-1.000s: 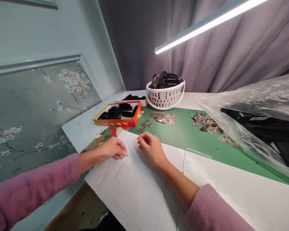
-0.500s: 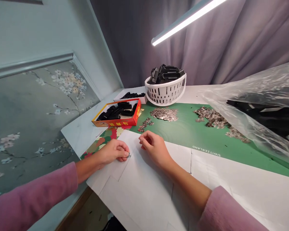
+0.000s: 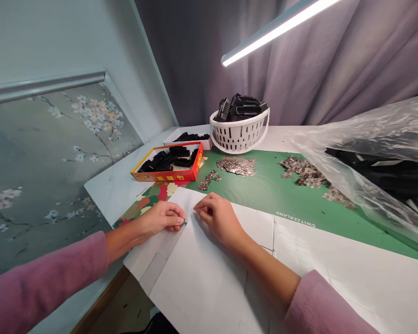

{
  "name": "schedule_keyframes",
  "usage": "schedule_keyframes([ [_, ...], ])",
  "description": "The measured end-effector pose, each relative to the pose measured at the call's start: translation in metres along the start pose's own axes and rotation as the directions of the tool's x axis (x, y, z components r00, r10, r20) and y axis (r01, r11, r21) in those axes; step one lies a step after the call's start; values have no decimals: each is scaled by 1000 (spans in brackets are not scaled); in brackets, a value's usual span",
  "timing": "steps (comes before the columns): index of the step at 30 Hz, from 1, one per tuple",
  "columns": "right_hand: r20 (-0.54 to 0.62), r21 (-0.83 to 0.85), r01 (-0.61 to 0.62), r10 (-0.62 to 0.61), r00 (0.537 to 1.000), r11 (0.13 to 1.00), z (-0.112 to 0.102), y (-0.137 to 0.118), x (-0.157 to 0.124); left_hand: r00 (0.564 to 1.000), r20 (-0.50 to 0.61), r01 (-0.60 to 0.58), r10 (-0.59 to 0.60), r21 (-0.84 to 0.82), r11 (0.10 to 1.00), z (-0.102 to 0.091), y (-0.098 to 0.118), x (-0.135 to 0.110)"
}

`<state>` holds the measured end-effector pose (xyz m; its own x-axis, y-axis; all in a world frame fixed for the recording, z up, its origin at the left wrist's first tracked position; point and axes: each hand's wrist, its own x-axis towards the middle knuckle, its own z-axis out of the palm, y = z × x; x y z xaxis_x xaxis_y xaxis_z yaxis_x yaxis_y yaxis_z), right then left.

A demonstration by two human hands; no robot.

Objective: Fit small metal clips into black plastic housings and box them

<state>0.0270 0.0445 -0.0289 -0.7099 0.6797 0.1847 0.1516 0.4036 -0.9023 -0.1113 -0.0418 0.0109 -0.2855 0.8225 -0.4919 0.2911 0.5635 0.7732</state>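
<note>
My left hand [image 3: 165, 217] is closed in a pinch above the white sheet [image 3: 198, 278]. A small metal piece [image 3: 185, 223] pokes out at its fingertips; most of it is covered by the fingers. My right hand [image 3: 218, 215] hovers just to the right, thumb and fingertips pressed together, and whether anything is between them is hidden. Beyond the hands lie a small group of shiny metal pieces [image 3: 209, 180] and a larger heap of metal pieces [image 3: 237, 165] on the green mat [image 3: 264, 185].
A red and yellow box [image 3: 163, 176] of black plastic parts stands at the back left, with a white box [image 3: 205, 144] behind it. A white basket [image 3: 238, 134] holds more black parts. Right are another metal heap [image 3: 303, 171] and a clear plastic bag [image 3: 369, 134].
My right hand has moved slightly left, closer to my left hand, and its fingertips have come together. My left hand keeps its pinch on the small metal piece. The view has shifted slightly.
</note>
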Motion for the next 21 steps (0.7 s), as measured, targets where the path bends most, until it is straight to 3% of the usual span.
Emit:
schedule_keyframes([
  [10, 85, -170, -21, 36, 996, 985, 8, -2, 1, 1000, 10, 16, -17, 115, 993, -1, 5, 4],
  [21, 44, -240, -113, 128, 991, 964, 7, -4, 3, 999, -41, 27, -21, 139, 990, 6, 8, 3],
])
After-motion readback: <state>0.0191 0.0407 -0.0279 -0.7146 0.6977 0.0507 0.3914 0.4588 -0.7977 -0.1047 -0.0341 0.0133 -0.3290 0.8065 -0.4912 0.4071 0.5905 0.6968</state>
